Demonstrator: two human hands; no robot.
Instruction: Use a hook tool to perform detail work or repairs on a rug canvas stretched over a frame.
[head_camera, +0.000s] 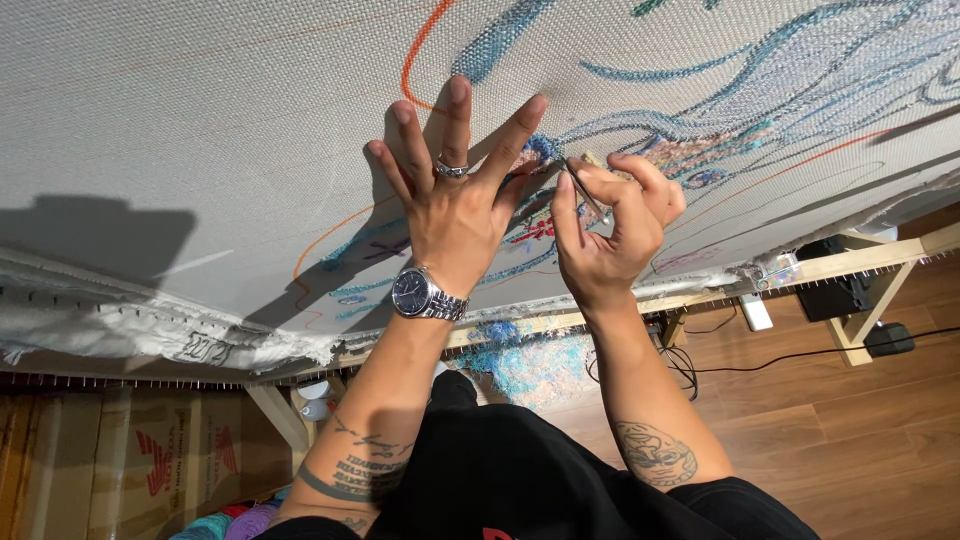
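Note:
A large white tufting cloth (200, 120) is stretched on a wooden frame (860, 262) in front of me, with blue yarn lines and thin orange drawn lines on it. My left hand (455, 190) lies flat on the cloth with fingers spread; it wears a ring and a wristwatch. My right hand (610, 220) is just to its right, pinching a thin metal tool (583, 190) whose tip meets the cloth near a patch of blue and pink yarn (690, 150).
A heap of blue and white yarn scraps (525, 360) lies on the wooden floor (830, 430) under the frame. Black cables and a black box (835, 290) sit at the right. Cardboard boxes (120, 450) and yarn cones stand at the lower left.

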